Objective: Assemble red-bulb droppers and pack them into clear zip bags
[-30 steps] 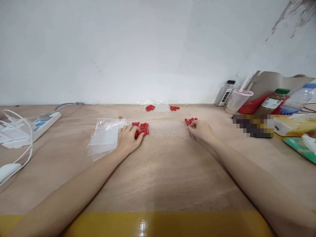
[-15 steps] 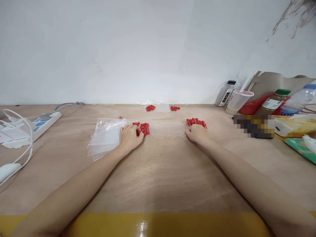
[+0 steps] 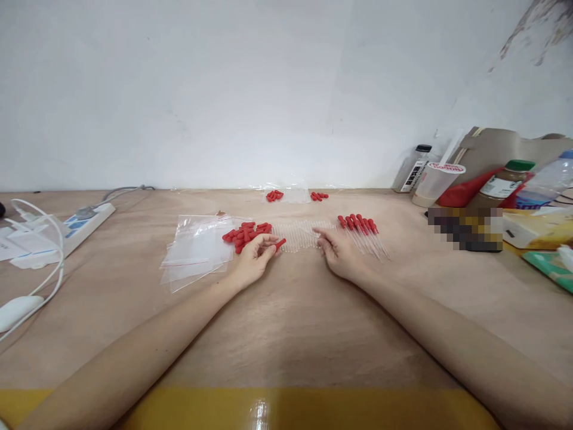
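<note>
Red rubber bulb (image 3: 281, 242), a single one, is pinched between the thumb and forefinger tips of the left hand (image 3: 253, 260). It is held just above the desk (image 3: 286, 322), at the near left corner of the row of clear tubes (image 3: 299, 235). The other left fingers are curled loosely under it.

The right hand (image 3: 340, 254) rests at the near right end of the tube row. Its fingers are half curled and its forefinger points along the tubes and touches them. I cannot tell whether it has a tube pinched.

Touching the left end of the tube row lies a loose pile of red bulbs (image 3: 245, 232). Further left of the row, beyond that pile, is a stack of clear zip bags (image 3: 194, 251). Just right of the row lie finished droppers (image 3: 363, 230) side by side, red bulbs away from the person and clear stems towards them.

Behind the row, near the wall, are two small clusters of red pieces (image 3: 274, 195) with clear plastic between them. Well left of the row sit a white power strip (image 3: 78, 222) and a white mouse (image 3: 15, 309). Well right of it stand a plastic cup (image 3: 436, 181) and a green-capped bottle (image 3: 504, 185).
</note>
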The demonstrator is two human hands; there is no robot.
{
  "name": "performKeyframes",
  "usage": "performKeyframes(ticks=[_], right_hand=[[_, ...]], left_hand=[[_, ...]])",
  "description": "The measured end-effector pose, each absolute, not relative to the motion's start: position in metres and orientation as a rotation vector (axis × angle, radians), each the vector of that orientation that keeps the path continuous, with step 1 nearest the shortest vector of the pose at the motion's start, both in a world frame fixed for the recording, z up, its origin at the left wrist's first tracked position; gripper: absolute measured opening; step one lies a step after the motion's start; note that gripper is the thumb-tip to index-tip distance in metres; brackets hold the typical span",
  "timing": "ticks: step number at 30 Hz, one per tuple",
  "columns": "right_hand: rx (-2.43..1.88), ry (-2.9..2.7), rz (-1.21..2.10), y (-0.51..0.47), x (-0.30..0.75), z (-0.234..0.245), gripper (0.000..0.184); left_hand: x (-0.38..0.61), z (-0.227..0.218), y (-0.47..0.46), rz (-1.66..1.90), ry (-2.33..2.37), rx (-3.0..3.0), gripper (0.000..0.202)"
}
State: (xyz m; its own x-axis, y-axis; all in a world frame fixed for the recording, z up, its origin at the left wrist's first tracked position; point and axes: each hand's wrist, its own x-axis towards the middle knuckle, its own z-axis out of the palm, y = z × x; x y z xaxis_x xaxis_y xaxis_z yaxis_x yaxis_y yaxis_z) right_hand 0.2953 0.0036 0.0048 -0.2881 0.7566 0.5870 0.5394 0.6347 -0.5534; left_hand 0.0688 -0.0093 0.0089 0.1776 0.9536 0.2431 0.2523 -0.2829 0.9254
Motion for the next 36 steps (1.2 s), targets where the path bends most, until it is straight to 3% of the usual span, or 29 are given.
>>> performKeyframes(ticks=[16,25,36], right_hand=[[-0.892,-2.116,0.342,-0.011,0.279,0.005,0.027],[-0.892,-2.187,0.513,-0.007,0.286,0.004,0.026],[-0.926,-2.405,0.021,-0.012,0.292,0.013,0.026]], left_hand=[[0.070,0.015,-0.011,1.056,1.153,1.735,0.032],[0.070,0.017,-0.016,1.096,1.169,1.992,0.020],[0.071,0.024,-0.027,0.959,1.096,2.342,0.015]])
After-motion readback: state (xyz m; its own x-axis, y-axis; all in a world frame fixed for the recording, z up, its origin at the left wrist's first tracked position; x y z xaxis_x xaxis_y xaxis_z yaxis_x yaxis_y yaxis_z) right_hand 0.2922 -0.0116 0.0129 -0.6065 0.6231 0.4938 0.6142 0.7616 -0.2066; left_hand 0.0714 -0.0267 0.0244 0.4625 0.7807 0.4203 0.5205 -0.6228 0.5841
